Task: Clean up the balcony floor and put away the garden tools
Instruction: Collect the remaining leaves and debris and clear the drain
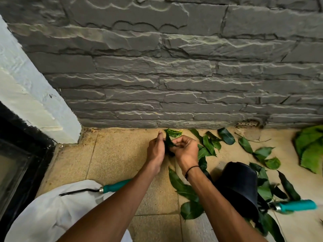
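Head view: both arms reach forward over the tan floor tiles (113, 154) toward the foot of a grey stone wall (174, 75). The left hand (155, 151) and right hand (186, 151) meet just short of the wall, close together, with a small bunch of leaves (169, 142) between them. The right hand's fingers are curled and pinch the bunch; the left hand's fingers wrap its other side, thumb raised. One lighter leaf (173, 132) sticks out above the hands, against the wall's base. A black band (191, 169) circles the right wrist.

More loose leaves (209, 144) lie scattered on the floor to the right of the hands, and a few lie under the right forearm. A dark pot (239, 182) lies near the right forearm, leaves around it. Just right of it lies a teal-handled tool (297, 206), well apart from both hands. A second teal-handled fork (104, 188) rests with its black prongs on a white bag (52, 215) at lower left, partly hidden under the left forearm. Big green leaves (311, 149) lie at the far right edge. A white pillar (35, 102) stands at the left.
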